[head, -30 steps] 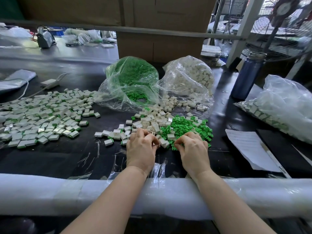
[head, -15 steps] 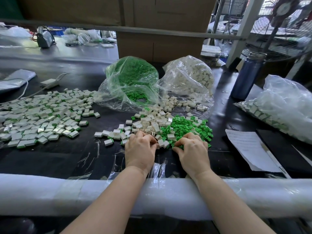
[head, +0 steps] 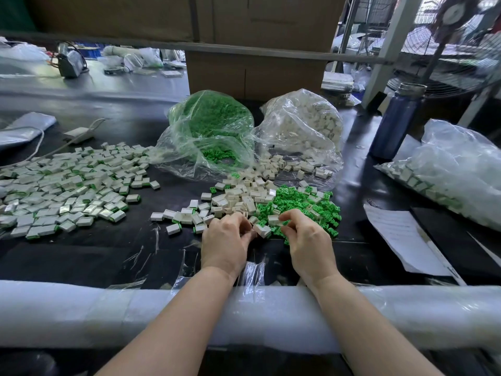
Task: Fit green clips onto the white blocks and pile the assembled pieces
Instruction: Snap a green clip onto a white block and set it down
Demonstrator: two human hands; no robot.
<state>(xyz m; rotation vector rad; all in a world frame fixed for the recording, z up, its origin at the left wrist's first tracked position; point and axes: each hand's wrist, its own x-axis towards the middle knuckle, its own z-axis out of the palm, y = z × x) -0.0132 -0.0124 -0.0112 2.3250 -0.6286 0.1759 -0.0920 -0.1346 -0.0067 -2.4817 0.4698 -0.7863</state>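
- Green clips [head: 301,204] lie heaped right of centre on the bench [head: 81,256], beside loose white blocks [head: 238,198].
- My left hand [head: 226,242] has drawn back, fingers curled; any hold I cannot tell.
- My right hand [head: 309,240] now pinches at a clip: fitting begins.
- Assembled pieces [head: 67,188] pile at left.

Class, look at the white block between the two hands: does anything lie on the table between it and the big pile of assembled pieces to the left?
Yes. The white block sits by the left hand. A loose scatter of small pieces lies between it and the pile of assembled pieces; beyond them the black table is bare.
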